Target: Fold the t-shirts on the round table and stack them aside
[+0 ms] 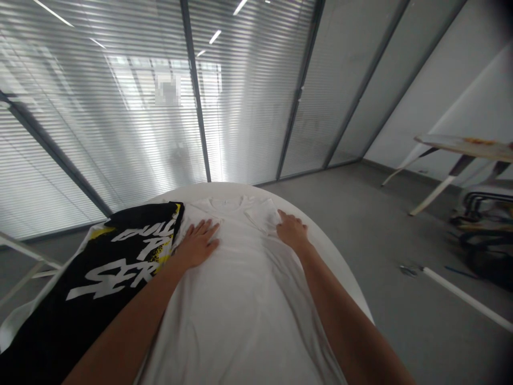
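Observation:
A white short-sleeved T-shirt [240, 289] lies spread on a round white table [340, 267], its neckline toward the far edge. My left hand [198, 243] rests flat on the shirt's upper left part, fingers spread. At the right sleeve [262, 216], my right hand [292, 230] touches the outer edge with one finger stretched out and the others slightly bent. Wrinkles run down the lower part of the white shirt. Left of it lies a black garment [120, 267] with white lettering and yellow patches, partly hidden by my left forearm.
Beyond the table stands a glass partition with blinds [248, 107]. A second round table [452, 143] is at the right, with dark-framed items [487, 214] near it. A white pole-like leg [465, 297] crosses the grey floor. White chair-like legs [30, 248] show at left.

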Available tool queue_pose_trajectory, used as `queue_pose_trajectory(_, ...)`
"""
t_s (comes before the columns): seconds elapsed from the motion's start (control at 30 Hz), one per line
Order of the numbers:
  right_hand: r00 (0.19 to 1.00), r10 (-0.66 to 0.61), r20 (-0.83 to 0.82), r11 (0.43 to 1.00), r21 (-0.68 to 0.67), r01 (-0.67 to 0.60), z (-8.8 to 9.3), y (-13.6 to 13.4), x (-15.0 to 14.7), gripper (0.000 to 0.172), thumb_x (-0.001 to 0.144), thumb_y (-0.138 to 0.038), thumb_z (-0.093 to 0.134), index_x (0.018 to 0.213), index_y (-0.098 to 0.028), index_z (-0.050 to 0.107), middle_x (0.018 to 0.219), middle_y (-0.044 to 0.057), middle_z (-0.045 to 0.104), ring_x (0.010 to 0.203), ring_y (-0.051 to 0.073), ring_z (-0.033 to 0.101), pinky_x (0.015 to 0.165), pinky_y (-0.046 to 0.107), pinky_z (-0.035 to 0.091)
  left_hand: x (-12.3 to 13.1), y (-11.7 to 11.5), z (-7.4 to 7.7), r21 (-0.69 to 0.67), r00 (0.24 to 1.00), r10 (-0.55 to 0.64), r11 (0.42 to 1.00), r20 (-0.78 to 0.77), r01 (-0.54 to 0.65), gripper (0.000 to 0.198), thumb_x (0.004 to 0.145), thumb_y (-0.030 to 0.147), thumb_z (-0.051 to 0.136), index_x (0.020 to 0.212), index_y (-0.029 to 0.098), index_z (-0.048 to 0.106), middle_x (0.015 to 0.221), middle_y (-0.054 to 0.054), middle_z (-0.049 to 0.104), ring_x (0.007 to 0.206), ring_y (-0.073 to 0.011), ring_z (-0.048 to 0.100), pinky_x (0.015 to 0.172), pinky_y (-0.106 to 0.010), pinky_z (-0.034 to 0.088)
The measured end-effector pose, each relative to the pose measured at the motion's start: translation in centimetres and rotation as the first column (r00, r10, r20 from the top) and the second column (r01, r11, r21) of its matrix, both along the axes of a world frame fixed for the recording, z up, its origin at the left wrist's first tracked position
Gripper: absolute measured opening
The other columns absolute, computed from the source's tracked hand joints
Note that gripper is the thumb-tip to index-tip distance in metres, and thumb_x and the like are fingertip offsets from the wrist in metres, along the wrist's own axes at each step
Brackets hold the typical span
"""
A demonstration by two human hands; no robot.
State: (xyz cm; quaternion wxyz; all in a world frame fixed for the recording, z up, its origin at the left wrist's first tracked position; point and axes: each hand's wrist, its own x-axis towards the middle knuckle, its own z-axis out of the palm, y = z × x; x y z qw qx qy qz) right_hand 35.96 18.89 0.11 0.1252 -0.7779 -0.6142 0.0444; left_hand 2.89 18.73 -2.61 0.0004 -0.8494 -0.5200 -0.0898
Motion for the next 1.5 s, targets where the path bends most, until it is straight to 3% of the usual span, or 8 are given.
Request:
queue_pose_trajectory(0.3,0.998,0.058,-0.015,0.998,-0.027,-0.059,0.5,0.0,0.3,0.053,0.085,-0.023,0.042,0.138,-0.025,0.052,0.13,0.015,0.055,0.114,0.034,0.053,0.092,0.051,0.043,0.6,-0.6,0.6,0.014,0.999,0.044,0.999,0.031,-0.044,0.056,0.093,0.043,0.039,0.148,0.031,0.039,0.154,-0.005,0.036,0.144,-0.0272,0.028,0.117,-0.049,0.02)
queue_pose_trajectory(0.63,0.982,0.141,-0.123,0.99,0.019,-0.14,0.3,0.3,0.0,0.04,0.088,-0.028,0.045,0.122,-0.023,0.065,0.129,0.012,0.057,0.112,0.029,0.056,0.094,0.045,0.045,3.3,-0.7,0.7,0.005,0.991,0.124,0.992,0.044,-0.125,0.054,0.088,0.042,0.05,0.141,0.034,0.047,0.152,-0.004,0.041,0.142,-0.0331,0.031,0.113,-0.061,0.021)
queue_pose_trajectory(0.9,0.975,0.195,-0.102,0.98,0.062,-0.189,-0.2,0.3,-0.7,0.037,0.085,-0.024,0.047,0.115,-0.024,0.069,0.126,0.009,0.06,0.11,0.03,0.057,0.091,0.043,0.047,2.0,2.4,0.6,0.062,0.978,0.111,0.99,0.176,-0.123,0.049,0.098,0.036,0.029,0.14,0.02,0.049,0.14,-0.01,0.054,0.131,-0.0182,0.048,0.111,-0.039,0.036)
queue_pose_trajectory(1.03,0.976,0.194,-0.1,0.98,0.07,-0.187,-0.6,0.3,-0.6,0.034,0.086,-0.023,0.05,0.114,-0.024,0.068,0.127,0.009,0.059,0.112,0.029,0.056,0.093,0.044,0.046,0.8,4.4,0.3,0.028,0.99,0.124,0.992,0.069,-0.126,0.049,0.099,0.039,0.026,0.138,0.026,0.052,0.145,-0.009,0.05,0.137,-0.0259,0.041,0.108,-0.054,0.033)
queue_pose_trajectory(1.17,0.966,0.204,-0.161,0.976,0.111,-0.187,-0.8,0.9,0.0,0.032,0.086,-0.018,0.049,0.111,-0.02,0.069,0.131,0.01,0.057,0.116,0.026,0.056,0.098,0.041,0.046,0.6,5.1,0.2,-0.016,0.984,0.168,0.986,0.052,-0.168,0.049,0.098,0.042,0.028,0.14,0.029,0.05,0.149,-0.01,0.045,0.139,-0.0284,0.036,0.108,-0.057,0.029)
queue_pose_trajectory(1.3,0.945,0.255,-0.205,0.96,0.168,-0.223,-0.5,1.8,0.7,0.036,0.088,-0.014,0.045,0.116,-0.014,0.068,0.125,0.011,0.063,0.124,0.018,0.052,0.107,0.029,0.039,1.1,4.2,0.0,-0.05,0.984,0.162,0.986,0.066,-0.159,0.051,0.095,0.049,0.035,0.143,0.035,0.045,0.153,-0.011,0.038,0.141,-0.038,0.029,0.106,-0.067,0.022)
queue_pose_trajectory(1.4,0.912,0.277,-0.301,0.948,0.238,-0.209,-0.2,2.2,0.6,0.037,0.087,-0.015,0.047,0.118,-0.013,0.068,0.128,0.013,0.061,0.122,0.018,0.054,0.11,0.031,0.037,1.6,3.2,0.0,-0.033,0.989,0.113,0.993,0.094,-0.11,0.053,0.093,0.051,0.041,0.145,0.036,0.043,0.155,-0.011,0.034,0.141,-0.0446,0.023,0.105,-0.072,0.015)
queue_pose_trajectory(1.5,0.817,0.388,-0.427,0.906,0.342,-0.251,0.2,2.0,0.0,0.036,0.083,-0.015,0.053,0.115,-0.014,0.069,0.13,0.014,0.06,0.123,0.022,0.055,0.109,0.038,0.039,2.3,3.0,0.7,-0.033,0.975,0.104,0.995,0.195,-0.099,0.047,0.09,0.045,0.048,0.136,0.034,0.055,0.15,-0.01,0.042,0.14,-0.0418,0.028,0.107,-0.069,0.017)
